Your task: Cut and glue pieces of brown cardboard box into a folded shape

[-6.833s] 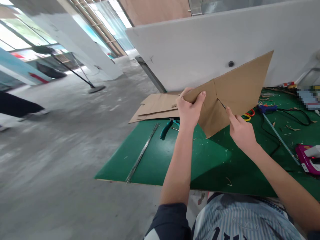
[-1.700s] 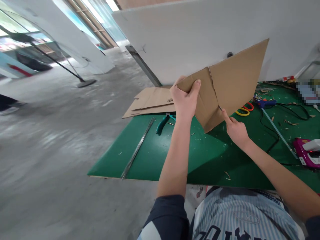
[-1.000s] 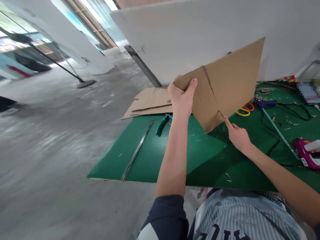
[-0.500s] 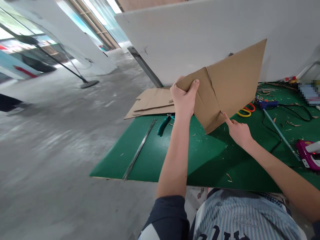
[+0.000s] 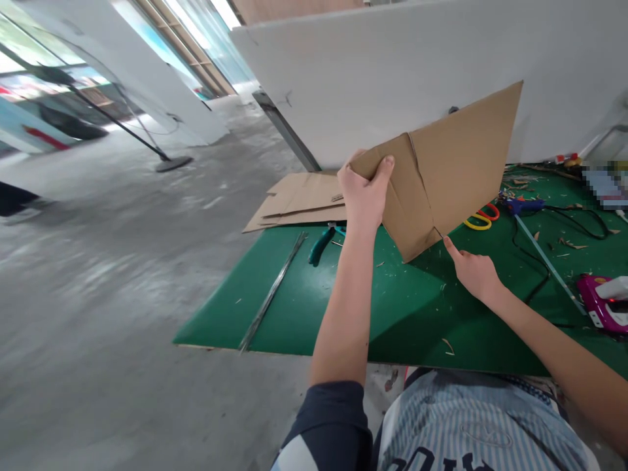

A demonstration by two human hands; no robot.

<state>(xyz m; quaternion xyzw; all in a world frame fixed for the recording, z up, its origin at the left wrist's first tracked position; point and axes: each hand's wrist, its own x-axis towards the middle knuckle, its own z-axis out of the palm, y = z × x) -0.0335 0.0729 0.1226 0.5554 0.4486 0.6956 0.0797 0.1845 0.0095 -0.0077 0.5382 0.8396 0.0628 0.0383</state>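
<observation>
A first-person view looks down at two bare forearms reaching over a green work surface (image 5: 314, 307). The left hand (image 5: 364, 196) makes a closed grip on the upper left corner of a folded brown cardboard sheet (image 5: 464, 157), thumb on top and fingers behind, holding the sheet tilted in the air above the surface. A thin slit (image 5: 422, 186) runs down its crease to the lower edge. The right hand (image 5: 475, 275) is open and grips nothing, its index fingertip (image 5: 446, 240) having moved down to the slit's lower end (whether it touches the cardboard is too fine to tell). That puts the finger at the edge rather than further up the slit, and neither hand holds a tool. Nearby on the surface lie flat cardboard pieces (image 5: 299, 199), teal-handled pliers (image 5: 321, 245), a long metal strip (image 5: 272, 291), red-and-yellow scissors (image 5: 479, 219) and a blue glue gun (image 5: 523, 206)
</observation>
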